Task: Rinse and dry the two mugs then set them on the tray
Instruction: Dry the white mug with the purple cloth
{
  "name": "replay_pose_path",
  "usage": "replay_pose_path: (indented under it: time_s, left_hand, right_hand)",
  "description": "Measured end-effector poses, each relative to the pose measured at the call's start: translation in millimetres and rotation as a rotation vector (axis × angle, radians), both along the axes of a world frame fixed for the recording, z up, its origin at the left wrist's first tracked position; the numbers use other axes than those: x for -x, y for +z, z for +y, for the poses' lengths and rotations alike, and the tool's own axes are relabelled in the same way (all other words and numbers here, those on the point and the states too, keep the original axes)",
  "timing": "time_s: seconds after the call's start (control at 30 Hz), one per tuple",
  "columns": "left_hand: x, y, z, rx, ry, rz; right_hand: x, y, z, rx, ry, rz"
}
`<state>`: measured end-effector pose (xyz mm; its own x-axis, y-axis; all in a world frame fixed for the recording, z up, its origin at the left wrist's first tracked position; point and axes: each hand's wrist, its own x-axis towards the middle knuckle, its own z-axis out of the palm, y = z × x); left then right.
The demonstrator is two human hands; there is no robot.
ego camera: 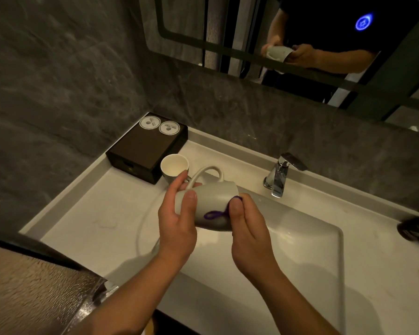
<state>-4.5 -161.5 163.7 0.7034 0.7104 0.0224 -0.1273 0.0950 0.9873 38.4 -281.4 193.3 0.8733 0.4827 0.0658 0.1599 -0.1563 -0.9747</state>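
Mug (212,201) sideways in left hand (177,228); right hand (249,235) probably pinching.

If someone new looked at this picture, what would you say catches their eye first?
The left hand and right hand hold a grey mug on its side above the sink, something purple at its rim. A second mug stands upright beside the dark box, back left.

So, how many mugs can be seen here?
2. The held mug lies sideways over the sink, gripped by the left hand and right hand. The second mug stands upright on the counter beside the dark box. The mirror only repeats the held one.
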Motion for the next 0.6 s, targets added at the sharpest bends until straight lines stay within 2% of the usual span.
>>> replay_pose_path:
  time_s: [0.13,0.2,0.3,0.4,0.53,0.6]
  left_hand:
    - [-9,22,19,0.737,-0.222,0.318]
    - [-12,26,18,0.817,-0.174,0.395]
    - [-17,20,4,0.623,0.049,0.362]
    - [-19,15,-7,0.35,0.166,0.254]
    - [-14,11,-12,-0.211,0.279,0.055]
    - [-10,1,-10,-0.435,0.214,-0.1]
  right_hand:
    - [-4,-19,-7,0.118,0.119,-0.253]
    - [-3,-31,-9,0.17,0.225,-0.317]
    - [0,-35,-6,0.125,0.151,-0.274]
    - [-2,-28,-2,0.031,0.022,-0.155]
    - [-9,-7,-2,-0.075,-0.009,0.066]
    - [-13,0,-4,-0.168,0.003,0.226]
